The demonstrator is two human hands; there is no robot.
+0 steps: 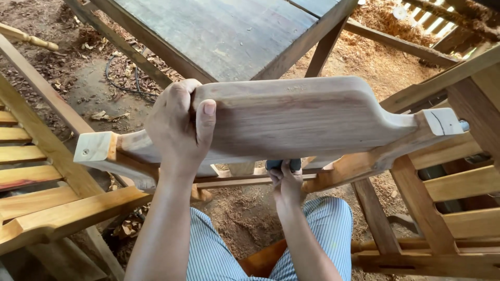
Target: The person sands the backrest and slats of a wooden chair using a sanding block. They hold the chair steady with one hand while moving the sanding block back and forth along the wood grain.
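My left hand (179, 127) grips the left end of a long curved wooden board (302, 119), thumb on its near face, holding it on edge across the view. The board narrows to a neck with a pale end cap at the right. Under the board, my right hand (286, 182) is closed around a dark blue-grey tool (284, 165), most of which the board hides. A second curved wooden piece (104, 151) with a pale square end runs just below and behind the board.
A grey wooden table (224, 31) stands ahead. Slatted wooden chair frames sit at the left (31, 177) and the right (458, 192). Sawdust and shavings cover the ground, with a black cable (125, 83) lying on it. My striped trousers fill the bottom.
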